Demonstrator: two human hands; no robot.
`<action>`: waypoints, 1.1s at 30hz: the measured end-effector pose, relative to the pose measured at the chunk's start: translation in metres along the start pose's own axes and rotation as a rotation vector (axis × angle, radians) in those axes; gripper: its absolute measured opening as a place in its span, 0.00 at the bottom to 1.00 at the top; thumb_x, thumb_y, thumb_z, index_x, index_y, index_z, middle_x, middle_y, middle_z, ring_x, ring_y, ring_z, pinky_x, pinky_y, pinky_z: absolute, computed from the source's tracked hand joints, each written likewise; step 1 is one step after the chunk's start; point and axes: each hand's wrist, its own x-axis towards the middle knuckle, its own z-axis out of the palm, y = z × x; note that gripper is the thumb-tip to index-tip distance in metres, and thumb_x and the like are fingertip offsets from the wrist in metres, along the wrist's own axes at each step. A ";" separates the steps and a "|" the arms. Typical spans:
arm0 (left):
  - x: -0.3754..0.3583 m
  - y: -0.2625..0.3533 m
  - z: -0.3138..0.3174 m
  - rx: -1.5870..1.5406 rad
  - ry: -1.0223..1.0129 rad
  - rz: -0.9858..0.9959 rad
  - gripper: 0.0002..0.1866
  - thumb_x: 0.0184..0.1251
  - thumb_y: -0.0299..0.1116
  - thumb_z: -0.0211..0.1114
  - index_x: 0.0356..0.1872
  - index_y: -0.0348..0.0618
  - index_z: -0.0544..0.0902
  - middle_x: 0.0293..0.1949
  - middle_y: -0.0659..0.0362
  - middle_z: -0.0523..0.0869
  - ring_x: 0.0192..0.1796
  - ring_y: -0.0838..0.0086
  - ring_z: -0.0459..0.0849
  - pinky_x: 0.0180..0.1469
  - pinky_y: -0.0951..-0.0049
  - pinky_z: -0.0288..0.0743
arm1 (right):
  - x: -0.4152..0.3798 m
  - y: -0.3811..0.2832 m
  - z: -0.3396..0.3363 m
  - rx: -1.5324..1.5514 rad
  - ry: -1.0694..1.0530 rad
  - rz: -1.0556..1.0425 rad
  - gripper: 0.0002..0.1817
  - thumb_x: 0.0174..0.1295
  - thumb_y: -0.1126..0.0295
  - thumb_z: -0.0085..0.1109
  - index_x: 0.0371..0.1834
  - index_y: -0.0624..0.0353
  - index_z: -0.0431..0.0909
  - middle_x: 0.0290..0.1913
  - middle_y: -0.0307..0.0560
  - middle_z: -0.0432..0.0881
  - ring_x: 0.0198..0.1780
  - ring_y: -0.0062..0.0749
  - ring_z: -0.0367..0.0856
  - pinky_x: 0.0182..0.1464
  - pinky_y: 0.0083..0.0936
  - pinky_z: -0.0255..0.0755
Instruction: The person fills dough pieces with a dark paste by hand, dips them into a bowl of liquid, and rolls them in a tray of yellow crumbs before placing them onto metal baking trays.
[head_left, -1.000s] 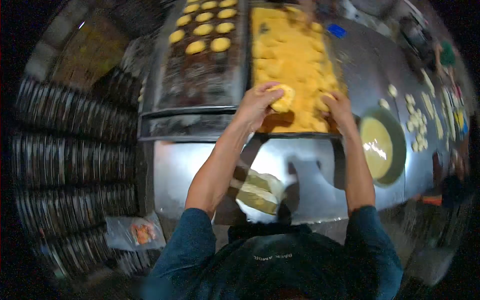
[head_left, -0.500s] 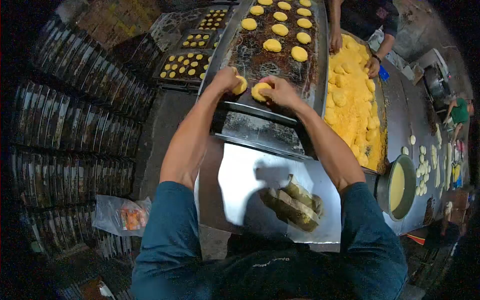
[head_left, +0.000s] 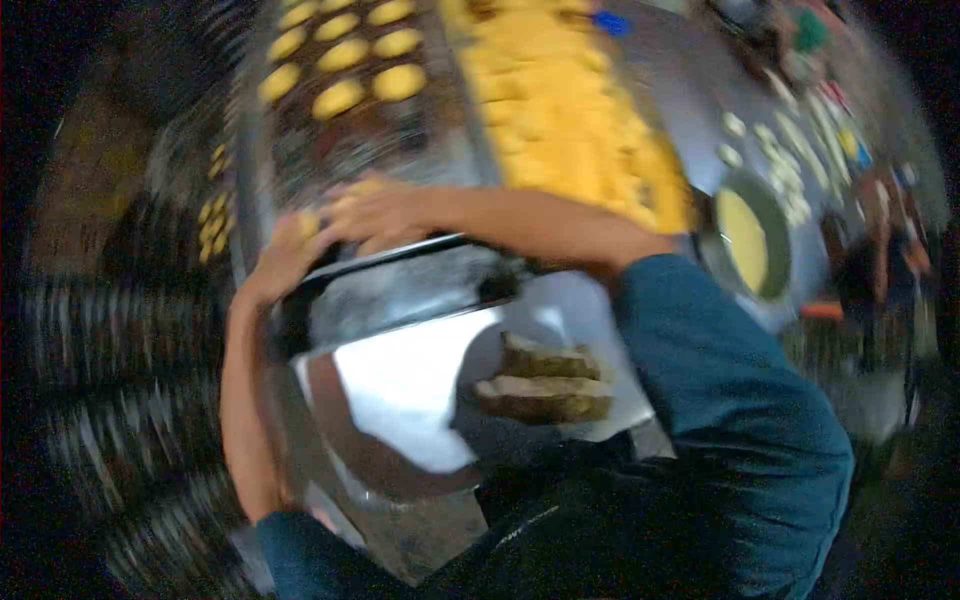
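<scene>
Motion blurs the view. At the near end of a dark baking tray (head_left: pixel 440 150), my left hand (head_left: pixel 280 262) has its fingers closed around a yellow dough round (head_left: pixel 307 226) by the tray's left corner. My right hand (head_left: pixel 375 215) reaches across to it, the two nearly touching. Some yellow shows at the right fingers, but they are too smeared to tell whether they grip anything. Several yellow rounds (head_left: pixel 338 98) lie in rows farther up the tray.
Right of the tray is a bed of yellow crumbs (head_left: pixel 570 110). Beyond it stand a bowl of pale yellow liquid (head_left: pixel 745 240) and pale dough pieces (head_left: pixel 785 170). A wrapped bundle (head_left: pixel 545 385) lies on the shiny metal surface (head_left: pixel 400 385) nearest me. Blurred racks (head_left: pixel 110 420) fill the left.
The view has swung, shifting the tray left in the picture. My hands, earlier apart with a yellow round each, are now close together at the tray's left corner. The co-worker's hands have left view.
</scene>
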 end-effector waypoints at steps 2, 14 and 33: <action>0.009 -0.027 0.018 -0.133 0.164 -0.232 0.42 0.67 0.59 0.48 0.71 0.37 0.50 0.74 0.47 0.39 0.76 0.63 0.32 0.73 0.69 0.31 | -0.002 -0.005 0.008 0.068 0.036 0.169 0.23 0.62 0.51 0.50 0.59 0.45 0.72 0.71 0.50 0.54 0.73 0.56 0.44 0.64 0.67 0.50; 0.086 0.274 0.067 -0.120 0.566 0.334 0.17 0.63 0.37 0.62 0.49 0.40 0.81 0.46 0.48 0.83 0.48 0.61 0.83 0.52 0.68 0.74 | -0.394 -0.004 -0.023 0.080 -0.148 1.463 0.15 0.50 0.62 0.57 0.32 0.63 0.82 0.36 0.60 0.83 0.38 0.53 0.82 0.42 0.43 0.76; 0.143 0.331 0.113 -0.922 0.395 -0.016 0.25 0.56 0.28 0.68 0.55 0.34 0.69 0.35 0.54 0.81 0.32 0.76 0.79 0.33 0.75 0.75 | -0.420 -0.025 -0.029 1.826 1.282 0.801 0.24 0.68 0.64 0.48 0.64 0.61 0.59 0.64 0.51 0.66 0.63 0.47 0.68 0.61 0.51 0.65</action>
